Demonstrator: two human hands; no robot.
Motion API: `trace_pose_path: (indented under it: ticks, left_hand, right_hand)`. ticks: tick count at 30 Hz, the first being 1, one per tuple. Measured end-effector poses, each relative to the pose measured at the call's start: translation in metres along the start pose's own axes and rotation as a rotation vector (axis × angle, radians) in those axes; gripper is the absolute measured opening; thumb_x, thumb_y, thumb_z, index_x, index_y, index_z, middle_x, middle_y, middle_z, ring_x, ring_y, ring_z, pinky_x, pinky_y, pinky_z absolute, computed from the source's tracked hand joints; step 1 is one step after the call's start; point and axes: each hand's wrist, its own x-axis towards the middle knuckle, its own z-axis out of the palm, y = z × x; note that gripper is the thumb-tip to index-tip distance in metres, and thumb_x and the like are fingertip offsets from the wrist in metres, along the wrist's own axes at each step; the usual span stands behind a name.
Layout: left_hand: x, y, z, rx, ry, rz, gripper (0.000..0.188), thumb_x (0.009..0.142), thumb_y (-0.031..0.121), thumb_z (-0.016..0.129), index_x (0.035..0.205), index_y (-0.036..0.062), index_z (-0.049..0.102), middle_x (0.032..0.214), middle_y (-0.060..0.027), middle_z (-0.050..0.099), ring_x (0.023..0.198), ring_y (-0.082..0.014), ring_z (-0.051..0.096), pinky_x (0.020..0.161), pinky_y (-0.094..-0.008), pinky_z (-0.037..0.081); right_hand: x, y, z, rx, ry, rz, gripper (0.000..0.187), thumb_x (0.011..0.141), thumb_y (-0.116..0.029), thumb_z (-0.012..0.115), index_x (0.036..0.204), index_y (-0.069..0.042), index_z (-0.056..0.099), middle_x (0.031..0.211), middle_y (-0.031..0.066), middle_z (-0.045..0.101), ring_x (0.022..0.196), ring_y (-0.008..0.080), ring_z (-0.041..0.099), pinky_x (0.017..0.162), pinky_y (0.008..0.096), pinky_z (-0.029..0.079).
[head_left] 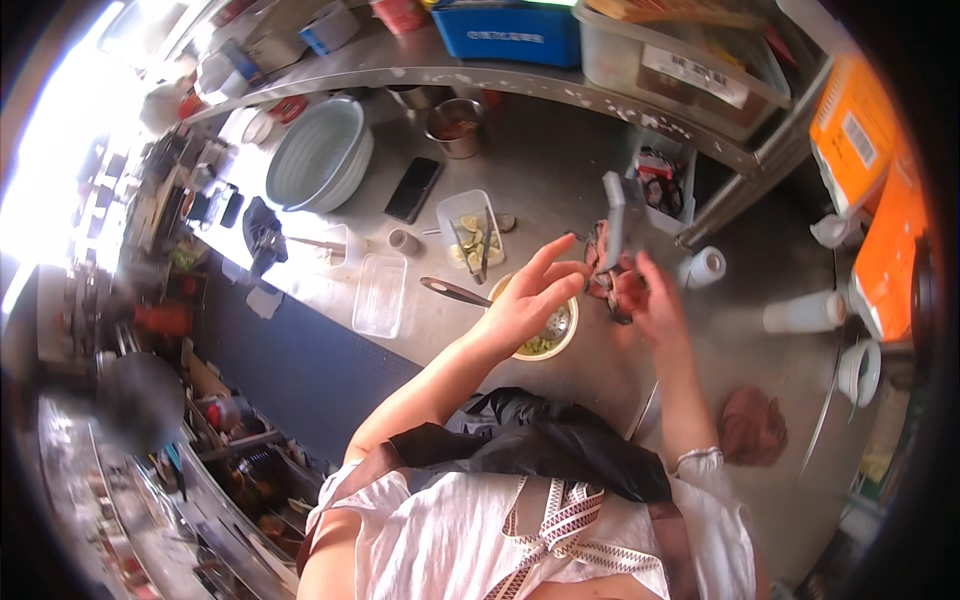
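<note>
My left hand (540,287) is open, its fingers stretched out above a pale round bowl (571,338). Inside the bowl are green pieces and the perforated metal head of a slotted spoon (455,291), whose dark handle points left over the rim. To the right, my right hand (648,305) has its fingers curled at a reddish, dark-edged bundle (598,262); blur hides what exactly they grip. A grey long-shaped object (616,212) stands just beyond the fingers. A clear tub (447,208) behind the bowl holds lime slices and tongs (486,245).
Leftward are an empty clear container (380,296), a small cup (402,241), a black phone (414,190) and a large grey-blue basin (322,155). A metal pot (455,128) stands under the shelf (480,76). White bottles (704,267) and a brown cloth (753,426) lie rightward.
</note>
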Motion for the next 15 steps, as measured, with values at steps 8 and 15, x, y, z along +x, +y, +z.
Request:
trace_pose_path:
  ticks: [8,15]
  left_hand:
    - [-0.054,0.012,-0.153,0.304,0.433,0.121,0.027,0.087,0.02,0.057,0.109,0.004,0.06,0.102,-0.006,0.064,0.094,-0.013,0.057,0.082,-0.0267,0.045]
    - [-0.056,-0.005,-0.498,0.769,0.882,0.118,0.031,0.08,0.025,0.065,0.097,-0.0006,0.063,0.075,-0.0085,0.065,0.069,-0.0151,0.058,0.066,-0.0258,0.046]
  right_hand:
    - [0.134,-0.025,-0.103,-0.474,0.249,0.005,0.055,0.082,-0.054,0.054,0.096,-0.001,0.055,0.064,0.0077,0.063,0.041,0.0074,0.053,0.033,0.0163,0.034]
    - [0.083,-0.03,-0.098,-1.035,0.586,-0.281,0.04,0.089,-0.036,0.054,0.104,0.001,0.056,0.068,0.0102,0.062,0.045,0.0124,0.056,0.038,0.0248,0.043]
